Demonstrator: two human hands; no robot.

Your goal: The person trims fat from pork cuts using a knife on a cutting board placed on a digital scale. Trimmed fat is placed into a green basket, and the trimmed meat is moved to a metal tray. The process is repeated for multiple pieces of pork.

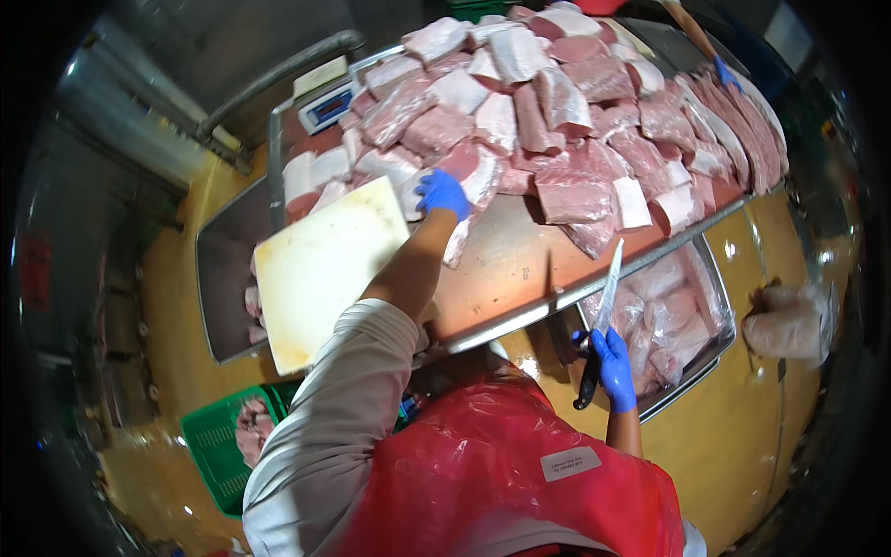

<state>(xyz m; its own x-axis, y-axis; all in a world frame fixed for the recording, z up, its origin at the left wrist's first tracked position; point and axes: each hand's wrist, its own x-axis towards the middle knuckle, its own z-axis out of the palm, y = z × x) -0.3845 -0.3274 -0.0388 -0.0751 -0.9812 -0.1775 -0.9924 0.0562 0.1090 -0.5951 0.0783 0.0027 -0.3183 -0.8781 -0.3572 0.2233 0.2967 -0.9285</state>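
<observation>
My left hand (pixel 443 193), in a blue glove, reaches over the cutting board's far right corner. Its fingers are bent and closed on a piece of pork (pixel 411 197) at the near edge of a big heap. Beneath that forearm lies the white cutting board (pixel 329 265), tilted over the table's left end. Off the table's front edge, my right hand (pixel 614 369), also blue-gloved, is wrapped round a boning knife (pixel 610 292) with a black handle. Its blade points up and away from me, above a meat bin.
Pork chunks (pixel 594 190) are piled across the metal table (pixel 483 269). A scale (pixel 325 107) stands at far left. Steel bins (pixel 223 269) (pixel 719 345) and a green crate (pixel 209 450) hold meat. A co-worker's gloved hand (pixel 727 74) touches strips at far right.
</observation>
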